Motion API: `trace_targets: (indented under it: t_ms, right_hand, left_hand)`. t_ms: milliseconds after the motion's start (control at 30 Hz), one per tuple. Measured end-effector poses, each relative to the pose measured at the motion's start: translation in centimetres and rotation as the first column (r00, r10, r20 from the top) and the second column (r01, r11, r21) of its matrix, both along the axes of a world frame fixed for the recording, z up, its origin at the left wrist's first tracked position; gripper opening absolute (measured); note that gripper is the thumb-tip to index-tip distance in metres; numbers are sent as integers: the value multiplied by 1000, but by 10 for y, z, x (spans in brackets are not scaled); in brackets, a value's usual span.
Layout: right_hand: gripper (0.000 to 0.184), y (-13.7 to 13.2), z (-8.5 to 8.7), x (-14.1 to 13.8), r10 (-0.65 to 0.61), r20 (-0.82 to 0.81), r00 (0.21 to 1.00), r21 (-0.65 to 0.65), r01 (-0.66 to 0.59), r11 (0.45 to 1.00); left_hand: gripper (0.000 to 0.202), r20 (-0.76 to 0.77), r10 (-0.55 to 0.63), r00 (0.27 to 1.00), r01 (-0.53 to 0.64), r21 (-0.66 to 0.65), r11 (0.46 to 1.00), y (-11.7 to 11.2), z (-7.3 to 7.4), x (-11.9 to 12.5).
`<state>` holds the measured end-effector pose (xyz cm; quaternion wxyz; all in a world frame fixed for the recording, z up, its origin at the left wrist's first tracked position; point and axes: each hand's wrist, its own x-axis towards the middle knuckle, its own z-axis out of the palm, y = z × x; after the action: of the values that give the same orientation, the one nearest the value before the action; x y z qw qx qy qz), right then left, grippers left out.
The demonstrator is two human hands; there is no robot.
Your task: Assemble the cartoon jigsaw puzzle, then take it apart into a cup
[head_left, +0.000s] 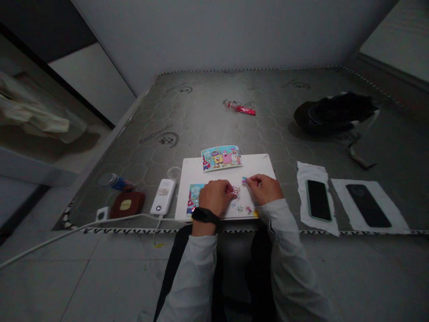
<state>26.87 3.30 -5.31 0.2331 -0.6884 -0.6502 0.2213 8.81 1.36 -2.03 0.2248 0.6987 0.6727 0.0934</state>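
Note:
A white flat board (191, 167) lies in front of me. On its left part is a colourful cartoon puzzle (195, 192), partly covered by my left hand (216, 197). The fingers of that hand are curled in beside several small puzzle pieces (236, 192); what is between them, if anything, is hidden. My right hand (264, 188) pinches a small blue and pink puzzle piece (244, 180) between thumb and finger, just above the board's right side. More loose pieces (248, 209) lie below. A cartoon picture card (221, 158) lies along the board's far edge.
Left of the board are a white power bank (163, 197) with a cable, a brown case (127, 205) and a clear container (115, 181). Two phones, one green-edged (318, 200), one dark (368, 205), lie right. A red wrapper (240, 108) and black cap (335, 114) lie farther back.

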Motion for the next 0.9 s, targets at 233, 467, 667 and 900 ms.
trace_targets:
  t_ms: [233,467,667,900]
  right_hand:
    - [25,-3,14,27,198,54,979,-227,-181,957]
    - [18,-6,13,19,226,198,954,-257,-172,951]
    - [17,-7,18,18,210,218,953,-206,-165,965]
    - [12,-8,26,5,267,150,952,-197,-236,952]
  left_hand:
    - [12,-7,96,995,-96,46,994,0,0,1]
    - [10,-47,189,981,-185,78,980,-2,14,-20]
    - [10,-90,262,961,-258,57,965,-2,19,-40]
    - [17,-149,228,962,-241,-74,968,-3,24,-39]
